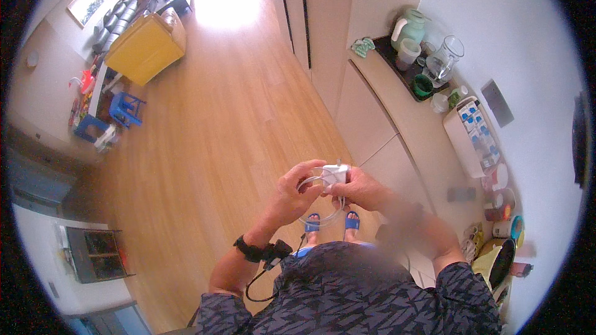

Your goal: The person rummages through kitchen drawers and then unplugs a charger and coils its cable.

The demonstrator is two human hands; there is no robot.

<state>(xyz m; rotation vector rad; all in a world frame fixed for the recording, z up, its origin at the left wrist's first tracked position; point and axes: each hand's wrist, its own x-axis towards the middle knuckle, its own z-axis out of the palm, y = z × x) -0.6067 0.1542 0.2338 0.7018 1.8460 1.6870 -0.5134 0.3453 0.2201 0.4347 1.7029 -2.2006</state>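
A white plug-in power adapter [334, 174] with metal prongs is held in front of my body, above the wooden floor. My right hand [365, 189] grips its right side, thumb across the near face. Loops of the white cable [311, 181] pass through the curled fingers of my left hand [298, 190], whose fingertips reach the adapter's left edge. More of the cable hangs in a loose loop below both hands. Around my left wrist is a black strap with a small device [278, 252] and a black cord.
On my right a long counter [396, 97] bears a dark tray with a green jug [409, 28] and a glass pitcher [444, 60], then a white box [470, 139] of small packages. Across the floor stand a yellow armchair [144, 49] and a blue stool [125, 109].
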